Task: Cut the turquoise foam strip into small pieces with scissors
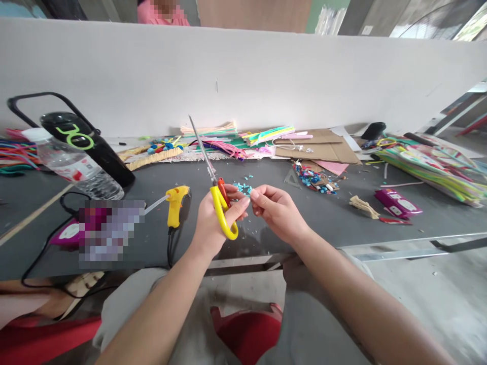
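Note:
My left hand [213, 218] is closed around a pair of scissors [226, 218] with yellow handles, the long metal blades pointing up and away. A short red-orange part [223, 191] shows beside the handles; I cannot tell whether it belongs to them. The left thumb and fingers pinch close to my right hand [276, 210], whose thumb and fingertips are pressed together. Whatever lies between those fingertips is too small to make out. Just beyond both hands, small light-blue snippets [243, 187] are scattered over the dark grey table [323, 218].
Left of my hands lies a yellow glue gun [174, 205] with a cord. A water bottle [79, 167] and a black tumbler [91, 149] stand farther left. Pipe cleaners [429, 167], cardboard [319, 149] and a purple packet [398, 203] lie about. A white partition [243, 76] borders the back.

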A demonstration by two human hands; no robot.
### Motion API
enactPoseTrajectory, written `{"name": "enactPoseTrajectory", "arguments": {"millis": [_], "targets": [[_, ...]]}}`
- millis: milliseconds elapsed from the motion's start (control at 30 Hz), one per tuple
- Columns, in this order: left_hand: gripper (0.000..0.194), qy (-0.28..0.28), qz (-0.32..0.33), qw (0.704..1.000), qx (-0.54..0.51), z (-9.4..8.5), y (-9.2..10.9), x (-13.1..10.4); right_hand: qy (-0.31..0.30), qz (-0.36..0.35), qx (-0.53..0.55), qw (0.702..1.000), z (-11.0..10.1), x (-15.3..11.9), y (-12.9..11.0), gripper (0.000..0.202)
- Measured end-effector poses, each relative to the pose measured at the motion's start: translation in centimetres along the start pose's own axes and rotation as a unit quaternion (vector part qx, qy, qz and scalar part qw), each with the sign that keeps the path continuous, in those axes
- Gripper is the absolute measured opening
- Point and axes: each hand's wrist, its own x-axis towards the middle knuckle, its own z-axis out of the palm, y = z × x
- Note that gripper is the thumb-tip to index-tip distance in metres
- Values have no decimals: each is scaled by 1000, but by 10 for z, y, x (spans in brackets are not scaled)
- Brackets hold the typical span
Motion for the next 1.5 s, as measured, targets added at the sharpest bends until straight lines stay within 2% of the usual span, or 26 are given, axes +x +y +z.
{"name": "enactPoseTrajectory", "arguments": {"millis": [167, 300, 467, 800, 933, 1033, 1333, 1500], "targets": [[38, -2, 22, 999, 31, -2, 1, 1, -5, -12, -22, 1000, -1, -1, 2, 30], [36, 6, 14, 1000, 20, -2, 0, 2, 2, -41, -82, 996, 1, -4, -1, 29], [34, 13, 25, 999, 24, -5, 2, 3, -20, -72, -151, 986, 1, -7, -2, 24], [35, 19, 13, 999, 36, -7, 1, 7, 3, -93, -279, 956, 3, -13, -3, 19], [37, 16, -4, 999, 39, -7, 3, 7, -7, -105, -281, 954, 0, -10, -3, 16], [38, 5, -25, 999, 44, -7, 3, 6, 10, -115, -260, 959, -3, -8, -4, 17], [47, -110, -51, 989, 90, 7, -3, -6, 76, -148, -185, 968, -2, -12, -10, 21], [51, -78, -58, 986, 137, 15, -4, -17, 102, -155, -141, 973, 3, -13, -12, 23]]}}
